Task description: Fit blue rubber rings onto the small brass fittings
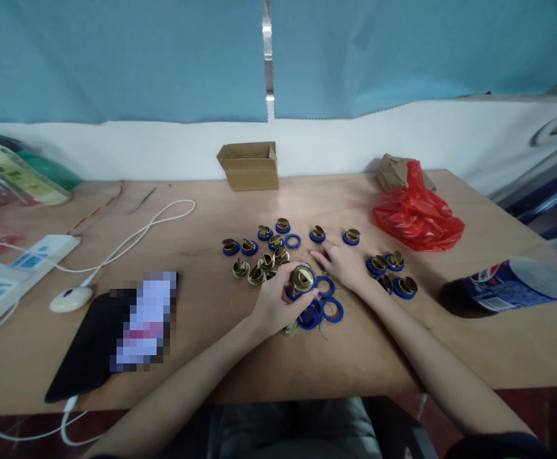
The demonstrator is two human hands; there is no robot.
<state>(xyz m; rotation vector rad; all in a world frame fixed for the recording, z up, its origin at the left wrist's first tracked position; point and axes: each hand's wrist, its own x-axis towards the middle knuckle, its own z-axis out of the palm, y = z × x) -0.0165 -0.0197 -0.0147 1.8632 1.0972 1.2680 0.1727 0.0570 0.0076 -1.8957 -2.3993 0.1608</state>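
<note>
My left hand [275, 303] is closed around a brass fitting [302, 278] at the middle of the wooden table [201, 344]. My right hand [342, 262] lies just right of it with fingers stretched toward loose blue rings [332, 310] and the fitting. Several brass fittings with blue rings [282, 225] lie spread behind the hands. More of these ringed fittings [405, 287] sit to the right of my right wrist. A few bare brass fittings [256, 275] lie left of my left hand.
A small cardboard box [249, 166] stands at the back, a red plastic bag [416, 217] at the back right, a blue can [508, 287] on its side at the right. On the left lie a phone [147, 319] on a black pad, a mouse [71, 298], cables, a power strip [39, 255].
</note>
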